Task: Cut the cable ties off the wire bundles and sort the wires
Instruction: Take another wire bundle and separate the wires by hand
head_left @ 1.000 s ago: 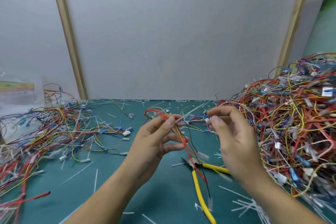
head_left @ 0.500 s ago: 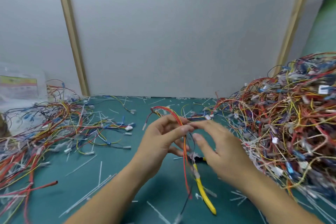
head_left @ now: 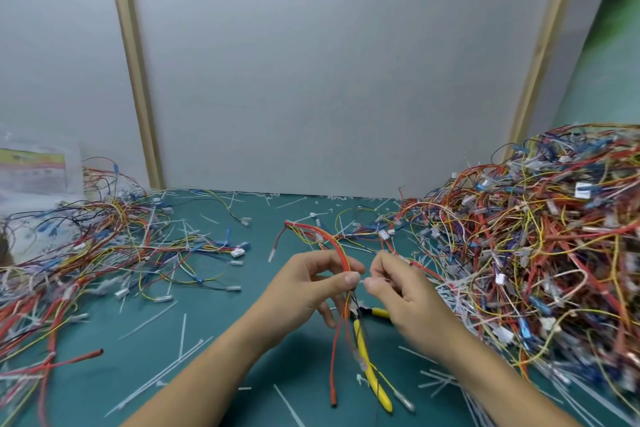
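A small wire bundle (head_left: 337, 253) of red, orange and yellow wires arches up in the middle of the green mat; its ends hang down below my hands. My left hand (head_left: 311, 284) pinches the bundle between thumb and fingers. My right hand (head_left: 394, 284), just to its right, pinches a thin white cable tie (head_left: 364, 281) on the bundle with thumb and forefinger. Yellow-handled cutters (head_left: 370, 371) lie on the mat under my hands, partly hidden by them.
A tall tangled heap of wire bundles (head_left: 540, 253) fills the right side. Loose sorted wires (head_left: 86, 243) spread over the left. Cut white ties (head_left: 166, 364) litter the green mat (head_left: 214, 322). A grey wall panel stands behind, and a clear bag sits at far left.
My right hand moved left from the heap's edge to the bundle and now pinches at the tie beside my left thumb. The bundle's ends swung lower.
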### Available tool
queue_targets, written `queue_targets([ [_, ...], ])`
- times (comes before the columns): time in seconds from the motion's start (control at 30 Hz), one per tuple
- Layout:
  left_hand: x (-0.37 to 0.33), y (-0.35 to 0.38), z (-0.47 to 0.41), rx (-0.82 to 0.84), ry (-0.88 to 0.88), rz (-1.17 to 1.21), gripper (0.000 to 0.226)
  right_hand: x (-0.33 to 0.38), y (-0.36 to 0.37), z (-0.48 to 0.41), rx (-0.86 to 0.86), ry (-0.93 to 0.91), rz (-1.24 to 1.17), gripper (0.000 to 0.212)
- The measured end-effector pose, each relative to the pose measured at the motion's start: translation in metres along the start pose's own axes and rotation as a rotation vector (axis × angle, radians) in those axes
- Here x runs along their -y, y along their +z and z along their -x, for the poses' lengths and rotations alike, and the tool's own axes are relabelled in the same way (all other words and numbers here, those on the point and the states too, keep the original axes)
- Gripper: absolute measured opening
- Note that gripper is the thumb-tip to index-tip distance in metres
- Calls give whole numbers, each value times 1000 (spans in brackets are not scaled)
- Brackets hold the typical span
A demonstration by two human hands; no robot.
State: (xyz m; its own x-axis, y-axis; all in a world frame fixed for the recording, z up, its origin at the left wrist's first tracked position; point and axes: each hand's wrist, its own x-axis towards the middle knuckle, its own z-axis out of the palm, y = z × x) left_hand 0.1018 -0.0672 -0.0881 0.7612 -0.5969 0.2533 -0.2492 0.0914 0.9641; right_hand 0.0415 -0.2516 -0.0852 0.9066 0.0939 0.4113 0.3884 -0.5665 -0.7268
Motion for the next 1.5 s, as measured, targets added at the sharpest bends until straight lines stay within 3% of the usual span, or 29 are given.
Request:
queue_targets([
  [0.23, 0, -1, 0, 6, -31, -76, 10, -2, 4, 0, -17, -15, 85, 36],
  [0.47, 1, 1, -3, 14, -95, -123, 19, 0, 6, 1, -53, -69, 249, 37],
  [0.73, 1, 3, -2, 8, -132, -110, 5, 1, 9, 1, -38, -80, 205, 37],
  [0.83, 0, 1, 0, 33, -202, 20, 33, 1, 8, 3, -11, -84, 157, 36],
  [0.93, -5, -1, -7, -100, -286, 277, 47, 2, 3, 0, -33, -74, 144, 35],
  [1.03, -7, -6, -10, -278, -335, 514, 36, 2, 1, -2, -35, -83, 146, 36],
  [1.17, -4, -16, -9, -494, -355, 292, 38, 1, 0, -1, -16, -84, 147, 38],
  [1.27, -1, -18, -9, -585, -373, 199, 27, 0, -1, 0, -2, -90, 140, 35],
  [1.37, 3, -20, -10, -659, -377, 296, 22, 4, -1, 2, 10, -99, 105, 33],
  [1.5, 3, -19, -11, -602, -383, 526, 20, 8, 3, 6, 97, -74, 23, 36],
])
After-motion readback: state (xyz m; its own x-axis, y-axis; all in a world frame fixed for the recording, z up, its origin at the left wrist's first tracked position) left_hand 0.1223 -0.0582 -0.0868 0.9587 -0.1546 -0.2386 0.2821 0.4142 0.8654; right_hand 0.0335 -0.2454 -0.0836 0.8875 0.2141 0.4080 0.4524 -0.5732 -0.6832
